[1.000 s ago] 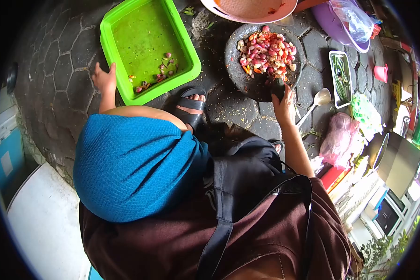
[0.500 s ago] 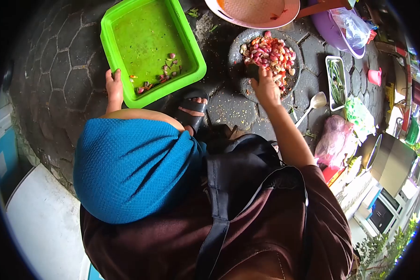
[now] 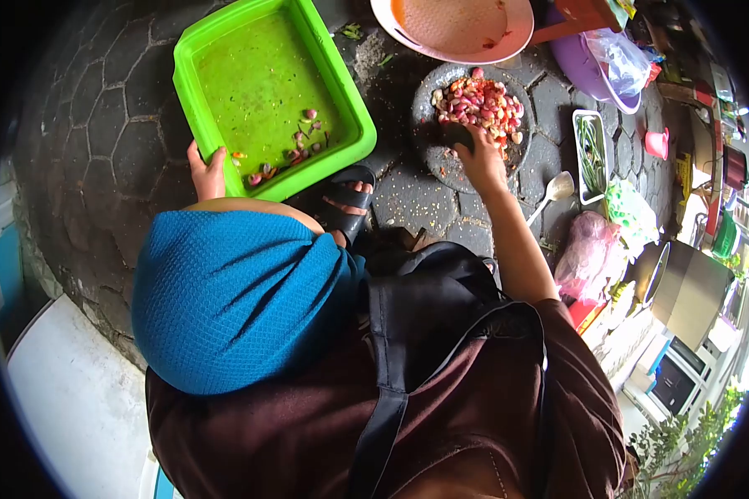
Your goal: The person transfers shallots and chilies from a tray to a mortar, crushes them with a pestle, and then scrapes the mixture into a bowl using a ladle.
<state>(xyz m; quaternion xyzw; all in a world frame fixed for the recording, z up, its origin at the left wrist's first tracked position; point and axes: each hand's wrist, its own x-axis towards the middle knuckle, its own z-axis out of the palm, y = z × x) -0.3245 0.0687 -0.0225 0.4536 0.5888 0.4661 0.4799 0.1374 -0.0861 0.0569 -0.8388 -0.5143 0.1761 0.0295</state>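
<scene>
My left hand (image 3: 208, 173) grips the near-left corner of a green plastic tray (image 3: 359, 137), thumb over the rim. Some shallots (image 3: 297, 155) and dark peel scraps lie along the tray's near side. My right hand (image 3: 481, 160) is closed around a dark stone pestle (image 3: 456, 133), partly hidden by the fingers. The pestle rests in a round stone mortar (image 3: 429, 96), against a heap of shallots, garlic and crushed red chilli (image 3: 483, 104).
A pinkish basin (image 3: 453, 33) stands behind the mortar, beside a purple tub (image 3: 578, 66). To the right are a white tray of green vegetables (image 3: 580, 150), a spatula (image 3: 559, 186), plastic bags (image 3: 589, 245) and a pink dipper (image 3: 657, 143). My sandalled foot (image 3: 349, 195) is between tray and mortar.
My right hand has drawn slightly back towards me, its fingers more bent around the pestle. The green tray appears a little lower in view, with my left hand still on its corner.
</scene>
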